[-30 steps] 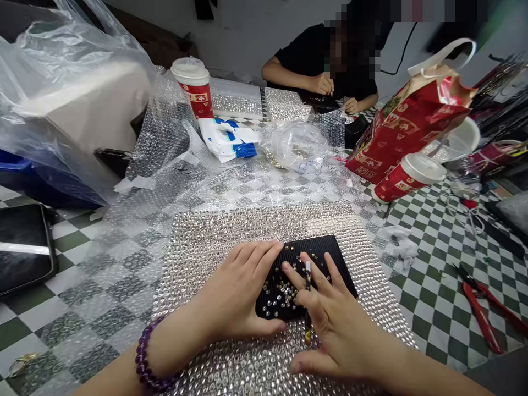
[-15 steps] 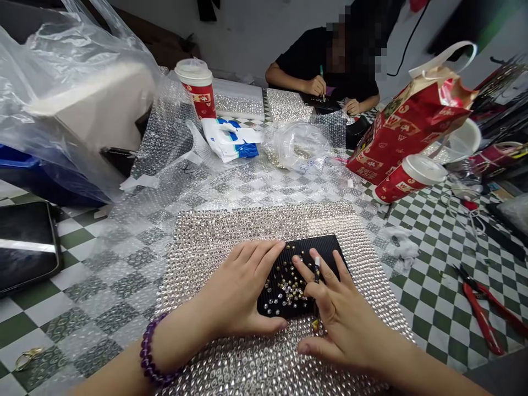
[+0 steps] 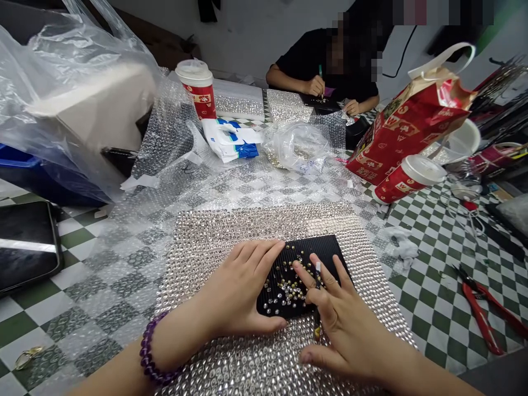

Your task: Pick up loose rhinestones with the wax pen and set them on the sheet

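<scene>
Our left hand (image 3: 237, 291) lies flat with fingers together, steadying the ribbed black tray (image 3: 303, 278) of loose rhinestones (image 3: 289, 286) on the studded silver sheet (image 3: 256, 231). Our right hand (image 3: 342, 324) spreads its fingers, pinching a slim pen-like picker (image 3: 317, 275), its tip seemingly among the stones. We judge a nudge could tip the light tray, scattering tiny faceted stones over the bumpy sheet.

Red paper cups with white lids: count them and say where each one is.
2. One red paper cup stands upright at the far left of the table, beside the bubble wrap. The other cup lies tipped on its side at the right, against the red paper bag. Clutter may hide more.
</scene>
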The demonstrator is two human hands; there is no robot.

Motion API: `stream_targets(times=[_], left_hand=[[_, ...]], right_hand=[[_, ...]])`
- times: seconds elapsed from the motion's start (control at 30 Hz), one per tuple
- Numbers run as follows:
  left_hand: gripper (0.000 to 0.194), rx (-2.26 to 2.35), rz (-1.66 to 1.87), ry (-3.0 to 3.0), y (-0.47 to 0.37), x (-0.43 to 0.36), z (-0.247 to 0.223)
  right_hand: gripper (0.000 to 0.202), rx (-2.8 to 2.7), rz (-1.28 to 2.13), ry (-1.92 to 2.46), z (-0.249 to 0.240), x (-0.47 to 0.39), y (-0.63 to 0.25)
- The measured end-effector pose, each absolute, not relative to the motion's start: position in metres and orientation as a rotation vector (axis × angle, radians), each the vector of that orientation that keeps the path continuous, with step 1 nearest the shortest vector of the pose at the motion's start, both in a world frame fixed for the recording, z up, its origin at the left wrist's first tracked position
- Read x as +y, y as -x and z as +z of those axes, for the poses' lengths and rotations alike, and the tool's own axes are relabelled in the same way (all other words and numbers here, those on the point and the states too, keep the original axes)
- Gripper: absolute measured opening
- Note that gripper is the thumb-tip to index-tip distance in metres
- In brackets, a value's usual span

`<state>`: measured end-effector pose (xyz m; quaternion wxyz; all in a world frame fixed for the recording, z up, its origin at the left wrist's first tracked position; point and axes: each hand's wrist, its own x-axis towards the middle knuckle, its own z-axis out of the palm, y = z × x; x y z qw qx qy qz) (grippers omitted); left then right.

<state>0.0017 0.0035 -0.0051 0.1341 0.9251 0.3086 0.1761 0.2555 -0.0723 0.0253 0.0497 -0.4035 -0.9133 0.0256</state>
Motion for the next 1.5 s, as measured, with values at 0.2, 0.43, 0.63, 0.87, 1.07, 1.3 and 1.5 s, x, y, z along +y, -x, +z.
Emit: stream_targets(times=[0.2, 0.43, 0.63, 0.87, 1.07, 1.3, 1.5], left_hand=[[0.127, 0.892, 0.513, -2.677, -0.002, 0.003, -0.006], [0.128, 0.891, 0.515, -2.678, -0.003, 0.002, -0.007], [0.127, 0.887, 0.500, -2.673, -0.001, 0.003, -0.005], [0.127, 0.891, 0.491, -2.673, -0.002, 0.003, -0.004], [0.126, 0.889, 0.490, -2.672, -0.001, 0.004, -0.004], [0.125, 0.886, 0.483, -2.668, -0.001, 0.004, -0.004], [0.126, 0.892, 0.483, -2.666, -0.001, 0.004, -0.004]], right_hand=[[0.062, -2.751, 0.081, 1.274, 0.026, -0.070, -0.265], [0.055, -2.700, 0.107, 1.317, 0.028, -0.071, -0.269], [0.063, -2.740, 0.112, 1.280, 0.026, -0.071, -0.265], [0.050, -2.712, 0.139, 1.378, 0.022, -0.070, -0.274], [0.050, -2.694, 0.098, 1.354, 0.030, -0.073, -0.274], [0.056, -2.727, 0.069, 1.321, 0.028, -0.079, -0.276], [0.054, -2.690, 0.069, 1.350, 0.028, -0.080, -0.281]])
